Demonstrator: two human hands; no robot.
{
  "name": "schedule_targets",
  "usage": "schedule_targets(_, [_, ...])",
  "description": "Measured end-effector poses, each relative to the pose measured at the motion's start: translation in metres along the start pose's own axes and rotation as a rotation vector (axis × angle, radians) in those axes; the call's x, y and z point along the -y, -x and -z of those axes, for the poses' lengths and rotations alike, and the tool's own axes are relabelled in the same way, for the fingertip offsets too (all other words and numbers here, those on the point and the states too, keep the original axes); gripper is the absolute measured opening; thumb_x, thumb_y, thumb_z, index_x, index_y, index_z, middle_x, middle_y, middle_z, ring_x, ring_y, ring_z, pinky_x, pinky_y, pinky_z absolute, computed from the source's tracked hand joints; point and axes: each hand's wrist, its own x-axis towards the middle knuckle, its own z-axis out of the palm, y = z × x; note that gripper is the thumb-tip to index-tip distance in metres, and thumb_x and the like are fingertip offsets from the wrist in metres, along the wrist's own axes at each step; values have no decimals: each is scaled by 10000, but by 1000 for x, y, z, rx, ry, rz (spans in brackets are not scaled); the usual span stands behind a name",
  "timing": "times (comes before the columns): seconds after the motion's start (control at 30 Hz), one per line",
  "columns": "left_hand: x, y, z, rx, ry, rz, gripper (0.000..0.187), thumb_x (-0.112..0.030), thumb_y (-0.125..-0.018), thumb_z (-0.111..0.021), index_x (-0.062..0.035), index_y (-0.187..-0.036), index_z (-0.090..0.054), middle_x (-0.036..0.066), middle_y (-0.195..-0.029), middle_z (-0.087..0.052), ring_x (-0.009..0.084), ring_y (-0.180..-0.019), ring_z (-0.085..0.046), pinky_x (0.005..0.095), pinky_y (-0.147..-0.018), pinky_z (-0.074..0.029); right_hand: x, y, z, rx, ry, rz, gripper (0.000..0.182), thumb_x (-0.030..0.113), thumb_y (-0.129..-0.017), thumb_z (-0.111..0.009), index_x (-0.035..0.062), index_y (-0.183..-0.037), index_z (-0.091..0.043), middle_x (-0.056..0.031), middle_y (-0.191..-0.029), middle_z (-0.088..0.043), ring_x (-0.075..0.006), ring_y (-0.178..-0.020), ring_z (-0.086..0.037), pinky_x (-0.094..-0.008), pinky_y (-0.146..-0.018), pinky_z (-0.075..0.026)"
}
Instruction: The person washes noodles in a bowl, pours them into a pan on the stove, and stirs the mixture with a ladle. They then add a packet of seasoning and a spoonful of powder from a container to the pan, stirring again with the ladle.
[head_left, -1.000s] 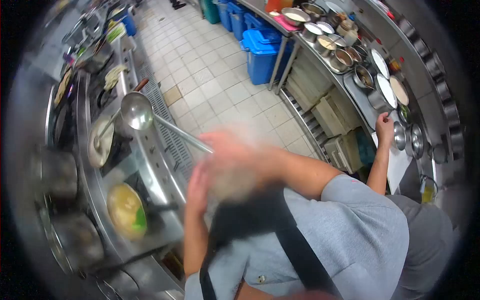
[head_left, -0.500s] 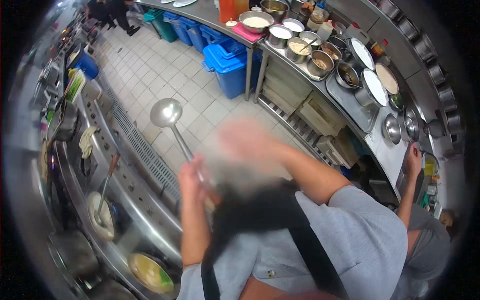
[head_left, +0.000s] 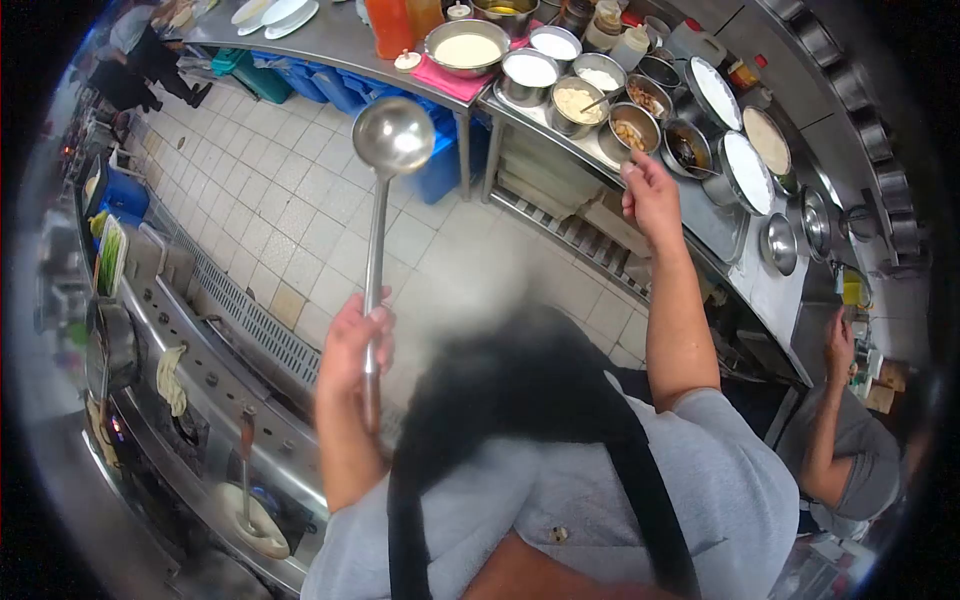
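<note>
My left hand [head_left: 358, 338] is wrapped around the handle of a metal ladle [head_left: 394, 138]. The ladle stands upright, its bowl raised over the tiled floor and its wooden handle end below my fist. My right hand [head_left: 654, 198] reaches over the edge of the counter on the right, fingers loosely bent and a little apart, with nothing visible in them. Its fingertips are right at the near rim of a metal pot of brown chunks [head_left: 629, 133]. Beside that pot stand a pot of pale crumbly food with a spoon [head_left: 577, 106] and a pot of dark sauce [head_left: 686, 146].
More pots and a bowl of cream-coloured liquid [head_left: 466, 50] crowd the counter. A stove line [head_left: 190, 345] runs along the left, with a ladle resting in a pan [head_left: 252, 520]. Blue bins [head_left: 437, 172] stand under the counter. A co-worker [head_left: 845, 440] works at the right; people stand far back.
My right hand has moved from in front of my chest out to the pots on the right. The ladle has swung more upright in my left hand, and my view has shifted.
</note>
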Motion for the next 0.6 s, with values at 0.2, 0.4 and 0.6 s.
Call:
schedule_targets(0.2, [-32,-45,-53,92,-30,-23,458,-180,-896,-577,49,-1261,-422,51,-734,-490,78,-398,-452,205,-338,-381,-11,-104,-1,-30,-10,40,504,202,-893,-622,-39,-1311,-477,-3,-730,-528,-64,-517,-479,-230,-441,-391])
schedule_targets(0.4, [-41,-74,-108,54,-37,-54,505,-195,-887,-589,67,-1280,-411,56,-732,-493,72,-396,-452,195,-346,-371,-20,-186,-9,168,310,143,380,293,-899,-571,30,-1169,-619,-175,-966,-685,-251,-926,-647,-338,-839,-472])
schedule_targets(0.6, [-50,-94,-126,-6,-38,-39,526,-170,-861,-595,82,-1284,-408,61,-724,-501,74,-386,-446,189,-347,-360,28,-171,5,253,473,307,365,294,-933,-487,-11,-1057,-645,-234,-945,-661,-343,-905,-639,-377,-821,-472])
